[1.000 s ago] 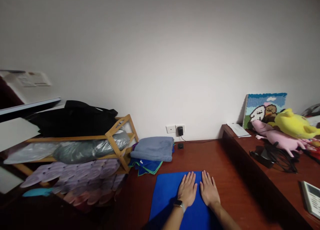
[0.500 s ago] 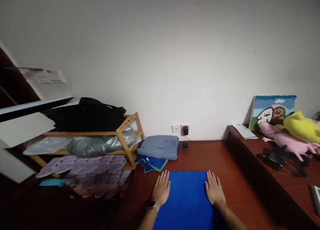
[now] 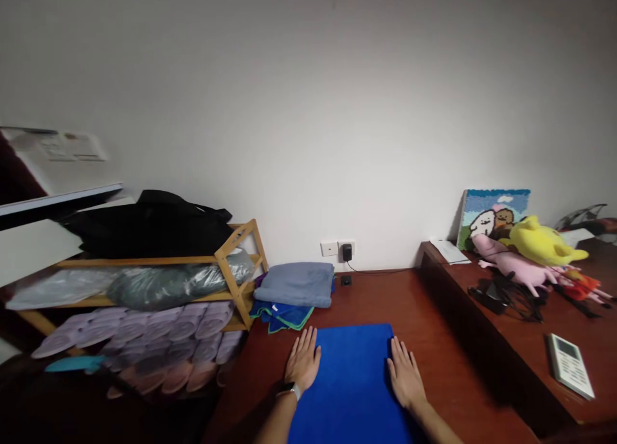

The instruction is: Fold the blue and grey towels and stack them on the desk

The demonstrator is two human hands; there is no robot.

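A bright blue cloth (image 3: 354,380) lies flat on the reddish-brown wooden table (image 3: 448,367), its near end running out of the picture. My left hand (image 3: 303,359) rests flat along the cloth's left edge, fingers stretched out, with a watch (image 3: 289,389) on the wrist. Along the right edge lies my right hand (image 3: 406,374), also flat, its thumb by the cloth. Neither hand grips anything. Beyond my left hand sits a folded grey-blue towel (image 3: 295,283) on top of blue cloths with green edging (image 3: 289,317).
To the left stands a wooden rack (image 3: 241,264) with a black bag (image 3: 154,229) and several lilac slippers (image 3: 159,325). A raised ledge on the right holds plush toys (image 3: 542,241), cables (image 3: 515,299) and a white remote (image 3: 571,365). A black plug (image 3: 346,252) sits in the wall socket.
The view has turned to the right, bringing the whole remote into sight. My right hand has slid slightly nearer along the cloth's edge, leaving its far right corner uncovered. Both hands stay flat.
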